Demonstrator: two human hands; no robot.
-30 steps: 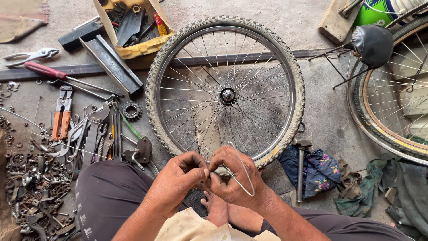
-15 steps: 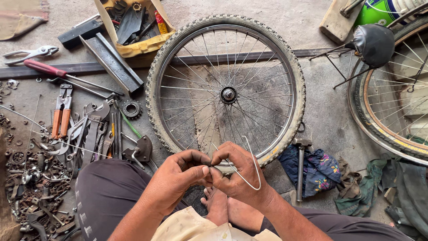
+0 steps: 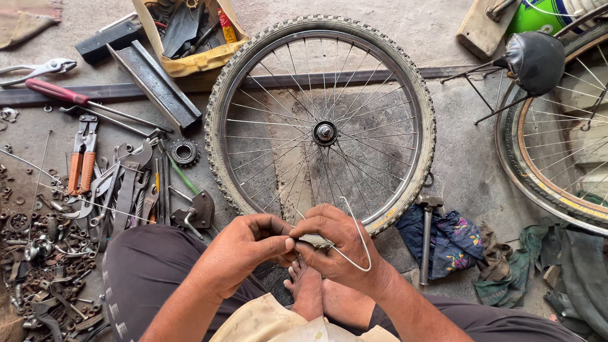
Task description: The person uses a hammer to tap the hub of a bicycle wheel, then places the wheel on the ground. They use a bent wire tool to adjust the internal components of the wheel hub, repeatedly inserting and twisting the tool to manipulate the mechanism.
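A bicycle wheel with a knobbly tyre and many thin spokes lies flat on the concrete floor in front of me. Just in front of its near rim, both hands meet over a small metal part. My left hand pinches it with thumb and fingers. My right hand grips the same spot and holds a bent loop of thin wire that curves over its back. My bare feet rest under the hands.
Pliers, spanners, a sprocket, a red-handled tool and scrap metal lie at left. A metal bar and tool bag are behind. A hammer lies on cloth; a second bicycle stands right.
The view has shifted slightly and the wire loop has swung a little over my right hand. Both hands stay together at the wheel's near rim.
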